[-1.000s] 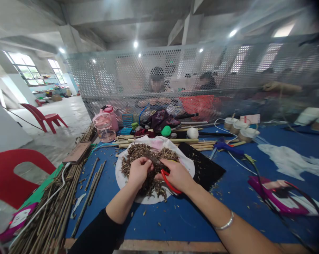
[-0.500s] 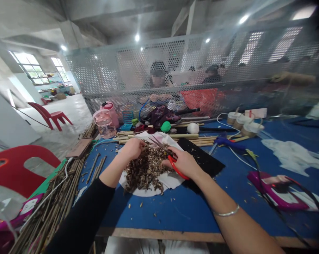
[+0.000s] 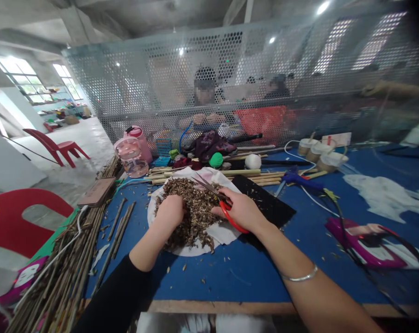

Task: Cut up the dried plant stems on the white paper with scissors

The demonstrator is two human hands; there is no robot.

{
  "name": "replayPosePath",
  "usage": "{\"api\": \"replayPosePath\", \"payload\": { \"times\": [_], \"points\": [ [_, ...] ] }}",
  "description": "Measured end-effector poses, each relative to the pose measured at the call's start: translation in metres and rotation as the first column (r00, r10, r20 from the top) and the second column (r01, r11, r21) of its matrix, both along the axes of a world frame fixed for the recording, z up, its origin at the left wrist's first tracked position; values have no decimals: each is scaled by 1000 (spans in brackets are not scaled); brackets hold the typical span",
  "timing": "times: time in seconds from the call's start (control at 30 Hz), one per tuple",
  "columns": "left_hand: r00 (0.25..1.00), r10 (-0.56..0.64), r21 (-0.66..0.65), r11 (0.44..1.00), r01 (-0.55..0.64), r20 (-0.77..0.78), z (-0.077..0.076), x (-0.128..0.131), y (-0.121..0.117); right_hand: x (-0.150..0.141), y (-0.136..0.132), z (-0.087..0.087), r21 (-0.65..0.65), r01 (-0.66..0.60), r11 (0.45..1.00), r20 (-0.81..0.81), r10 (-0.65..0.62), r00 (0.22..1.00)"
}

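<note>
gripping red-handled scissors [image 3: 225, 209] in the right hand [image 3: 243, 209], above dried plant bits [image 3: 199, 213] on white cloth [image 3: 225, 235], left of a black sheet [image 3: 266, 202]. touching the bits' left side with the left hand [image 3: 170, 213]; cannot tell whether pinching any.

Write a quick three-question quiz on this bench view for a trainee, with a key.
1. Multiple choice: which hand holds the red-handled scissors? A) left B) right C) both
2. True or false: in this view, the green ball lies to the right of the white ball.
3. Open: what lies under the pile of dried brown bits?

Key:
1. B, the right hand.
2. False; the green ball is left of the white ball.
3. A white sheet.
</note>
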State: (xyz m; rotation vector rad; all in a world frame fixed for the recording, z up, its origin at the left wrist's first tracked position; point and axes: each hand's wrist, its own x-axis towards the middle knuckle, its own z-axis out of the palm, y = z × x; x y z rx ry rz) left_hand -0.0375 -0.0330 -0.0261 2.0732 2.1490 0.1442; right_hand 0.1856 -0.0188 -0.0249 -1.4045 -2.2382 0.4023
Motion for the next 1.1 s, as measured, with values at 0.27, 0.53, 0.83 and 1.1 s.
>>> {"api": "replayPosePath", "payload": {
  "times": [0.27, 0.53, 0.83, 1.1],
  "points": [
    [712, 57, 73, 986, -151, 699, 0, 1, 0, -5, -2, -2, 1, -6, 1000, -11, 6, 1000],
    [-417, 235, -315, 939, -135, 878, -9, 27, 2, -16, -8, -6, -9, -23, 1000, -37, 22, 999],
    [-558, 140, -259, 955, -141, 818, -7, 32, -7, -24, -13, -14, 60, -155, 986, -72, 159, 985],
    [-508, 158, -231, 969, -84, 847, -14, 39, -13, -27, -16, -12, 104, -173, 979, -75, 181, 981]
  ]
}}
